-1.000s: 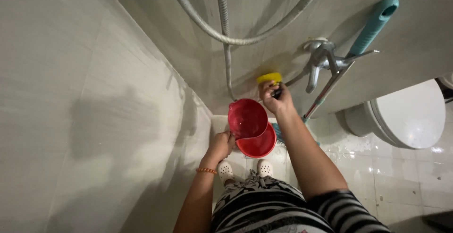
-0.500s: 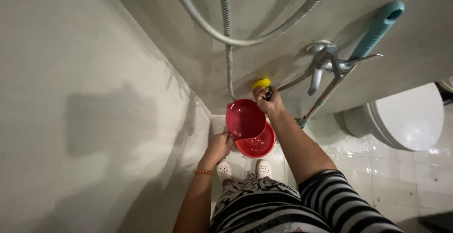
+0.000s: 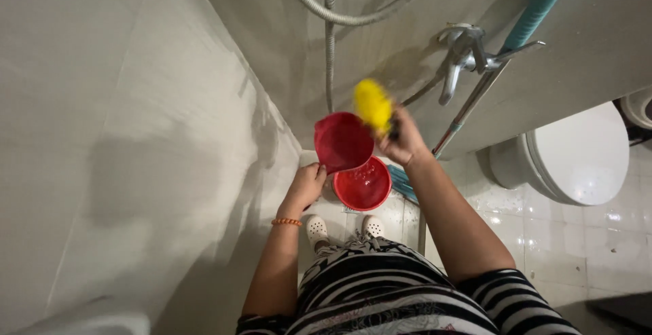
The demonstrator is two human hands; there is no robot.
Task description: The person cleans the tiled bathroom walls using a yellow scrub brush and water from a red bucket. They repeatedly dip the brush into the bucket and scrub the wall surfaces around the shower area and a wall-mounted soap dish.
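Red scoop was gripped by your left hand above the red bucket; right hand fingers closed on a blurred yellow brush. Risk: wet handle could've slipped, scoop dropping onto the floor.

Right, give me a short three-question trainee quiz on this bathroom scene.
1. True or false: the left hand holds the red scoop.
2. What colour is the brush head in the right hand?
3. What lies on the floor under the scoop? A) red bucket B) blue basin C) green bowl

Key
1. True.
2. Yellow, blurred.
3. A.
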